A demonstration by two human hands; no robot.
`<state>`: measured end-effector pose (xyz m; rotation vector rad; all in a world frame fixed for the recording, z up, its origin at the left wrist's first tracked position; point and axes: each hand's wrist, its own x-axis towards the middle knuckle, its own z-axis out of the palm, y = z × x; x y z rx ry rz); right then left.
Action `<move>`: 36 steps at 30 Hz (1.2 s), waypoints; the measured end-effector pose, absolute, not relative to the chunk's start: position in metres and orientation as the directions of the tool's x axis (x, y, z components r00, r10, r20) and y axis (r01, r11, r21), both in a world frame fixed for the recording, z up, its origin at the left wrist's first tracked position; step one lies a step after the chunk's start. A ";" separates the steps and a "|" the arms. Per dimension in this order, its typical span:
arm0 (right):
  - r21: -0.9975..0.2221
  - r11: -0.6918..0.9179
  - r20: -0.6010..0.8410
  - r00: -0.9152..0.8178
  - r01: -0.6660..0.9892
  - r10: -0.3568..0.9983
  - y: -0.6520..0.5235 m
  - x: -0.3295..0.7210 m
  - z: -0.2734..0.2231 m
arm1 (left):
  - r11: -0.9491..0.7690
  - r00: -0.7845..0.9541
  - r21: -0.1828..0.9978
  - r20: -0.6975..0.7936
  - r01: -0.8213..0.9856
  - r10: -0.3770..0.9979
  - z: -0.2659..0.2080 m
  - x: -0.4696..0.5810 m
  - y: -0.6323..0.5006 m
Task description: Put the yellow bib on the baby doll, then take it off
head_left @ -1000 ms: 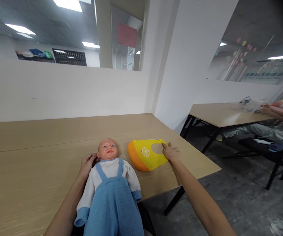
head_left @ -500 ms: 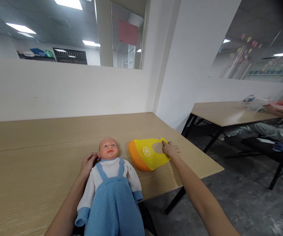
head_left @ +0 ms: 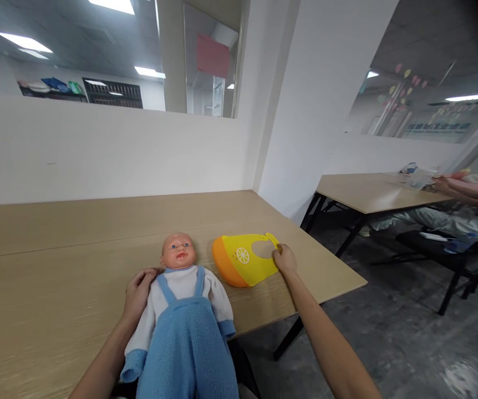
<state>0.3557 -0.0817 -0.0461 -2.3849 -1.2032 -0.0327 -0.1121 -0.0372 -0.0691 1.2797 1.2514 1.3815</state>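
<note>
A baby doll (head_left: 184, 327) in a white top and blue overalls lies face up, its head on the table and its legs toward me. My left hand (head_left: 139, 291) is at the doll's shoulder on the left, fingers bent and closed against the sleeve. To the right of the doll lies a yellow bib (head_left: 259, 266) with an orange pocket and a printed citrus slice. My right hand (head_left: 285, 260) pinches the bib at its neck end on the right; the fingertips are partly hidden. The bib's curved neck strap shows just beyond my fingers.
The wooden table (head_left: 56, 288) meets a white wall (head_left: 97, 155) at the back and ends at a corner on the right. Farther right stand another table (head_left: 359, 191) and a black chair (head_left: 438, 257), where a person's arms and legs show.
My left hand has slid from beside the doll's head down to its shoulder. My right hand has shifted to the lower part of the bib's neck end, leaving the strap more exposed.
</note>
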 end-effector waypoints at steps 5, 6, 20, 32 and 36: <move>-0.408 -0.454 0.250 0.576 0.792 0.779 -0.102 0.336 -0.049 | -0.038 -0.115 0.998 0.043 0.050 0.992 -0.066 -0.119 -0.073; -0.410 -0.444 0.252 0.567 0.797 0.784 -0.107 0.331 -0.050 | -0.022 -0.104 0.998 0.027 0.054 0.994 -0.066 -0.121 -0.082; -0.564 -0.212 0.391 0.484 0.798 0.783 -0.152 0.273 -0.058 | -0.283 0.218 0.935 0.237 0.214 0.947 -0.079 -0.156 -0.170; -0.682 0.524 0.508 -0.185 0.510 0.841 -0.213 0.155 -0.055 | -0.382 0.174 0.848 0.341 0.367 0.924 -0.095 -0.166 -0.183; -0.725 0.484 0.508 -0.095 0.491 0.856 -0.208 0.153 -0.067 | -0.432 0.193 0.804 0.386 0.410 0.902 -0.093 -0.168 -0.186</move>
